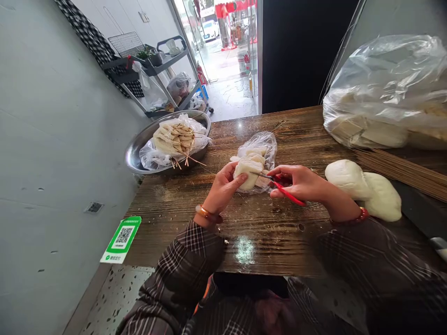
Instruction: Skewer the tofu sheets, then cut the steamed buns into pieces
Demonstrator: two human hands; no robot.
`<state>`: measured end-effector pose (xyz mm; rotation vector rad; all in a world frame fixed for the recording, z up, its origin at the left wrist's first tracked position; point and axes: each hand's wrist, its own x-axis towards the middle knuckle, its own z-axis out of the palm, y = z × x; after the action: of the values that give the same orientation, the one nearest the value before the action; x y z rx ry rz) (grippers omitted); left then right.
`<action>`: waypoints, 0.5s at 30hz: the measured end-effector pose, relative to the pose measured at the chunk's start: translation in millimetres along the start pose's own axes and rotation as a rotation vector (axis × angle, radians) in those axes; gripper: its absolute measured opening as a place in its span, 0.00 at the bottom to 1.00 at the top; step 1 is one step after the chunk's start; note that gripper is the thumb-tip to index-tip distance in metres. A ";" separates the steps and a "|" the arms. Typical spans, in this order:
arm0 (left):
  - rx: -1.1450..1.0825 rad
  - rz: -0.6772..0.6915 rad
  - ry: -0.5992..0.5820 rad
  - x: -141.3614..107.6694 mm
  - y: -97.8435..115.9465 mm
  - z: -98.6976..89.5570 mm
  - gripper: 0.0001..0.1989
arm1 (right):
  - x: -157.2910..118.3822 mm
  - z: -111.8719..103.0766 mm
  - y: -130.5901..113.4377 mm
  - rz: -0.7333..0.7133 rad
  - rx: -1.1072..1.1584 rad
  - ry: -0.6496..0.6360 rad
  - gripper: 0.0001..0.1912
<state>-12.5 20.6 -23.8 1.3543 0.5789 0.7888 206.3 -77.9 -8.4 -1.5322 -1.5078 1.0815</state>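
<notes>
Between the thumb and fingers of my left hand (225, 188) is a white steamed bun (248, 173), held up over the wooden table. My right hand (302, 184) grips red-handled scissors (287, 191), their blades pointing left against the bun's right side. Behind and below the bun, more pale pieces lie on a clear plastic bag (267, 144). Two whole white buns (349, 179) rest on the table beside my right forearm.
At the left stands a steel bowl (132, 156) holding a bag of skewered pale pieces (178, 137). A large plastic bag (387, 93), wooden skewers (401, 170) and a dark-bladed knife (419, 209) lie right. A QR-code card (122, 239) sits at the table's (258, 246) left edge.
</notes>
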 end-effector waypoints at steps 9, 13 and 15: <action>0.100 -0.016 -0.081 -0.4 -0.7 4.4 0.25 | -0.3 0.2 -0.4 -0.100 -0.171 0.011 0.35; 0.114 -0.017 -0.089 -0.3 0.3 5.3 0.23 | -0.2 -1.9 -1.3 -0.110 -0.166 0.017 0.33; 0.112 -0.019 -0.086 -0.1 0.5 5.2 0.23 | 0.1 -2.4 -0.4 -0.115 -0.167 0.027 0.31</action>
<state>-8.7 17.3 -22.6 1.4758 0.5740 0.6870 208.4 -77.6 -7.1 -1.5438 -1.6808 0.8851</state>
